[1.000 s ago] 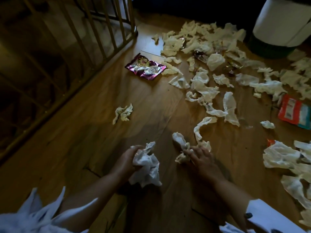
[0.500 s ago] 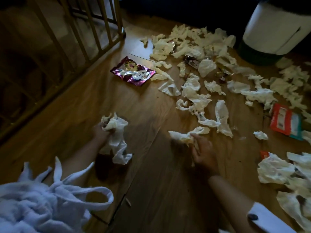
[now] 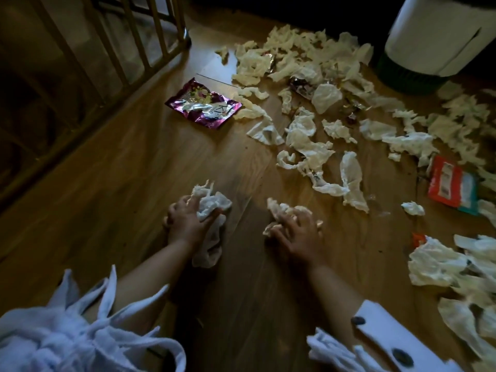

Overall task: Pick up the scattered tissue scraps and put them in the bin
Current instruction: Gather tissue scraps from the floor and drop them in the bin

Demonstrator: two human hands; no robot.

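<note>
Head view, dim light, wooden floor (image 3: 120, 183).

- Bin (image 3: 434, 36): white body, dark green base, standing upright at the far right edge. It is the reference for every entry below.
- Tissue scraps (image 3: 308, 146): many pale, crumpled pieces on the floor. The thickest heap lies just left of the bin, and the rest trail from it towards the person.
- Larger tissue sheets (image 3: 442, 267): a cluster at the right edge, well nearer the person than the bin.
- Left hand (image 3: 185, 224): far from the bin, down and to its left. Its fingers are clenched round a tissue wad (image 3: 212, 210) that bulges above and hangs below the fist.
- Right hand (image 3: 298, 234): closer to the bin than the left hand but well apart from it. It is low on the floor with fingers curled over a tissue clump (image 3: 281, 209), grasping it.
- Purple foil wrapper (image 3: 202, 106): flat on the floor, well left of the bin and beyond the heap's edge.
- Red and teal packet (image 3: 451, 186): on the floor, nearer the person than the bin, among scraps.
- Wooden railing (image 3: 112, 44): far left of the bin, along the floor's edge.
- White cuff (image 3: 389, 342): on the right arm, with dark buttons.
</note>
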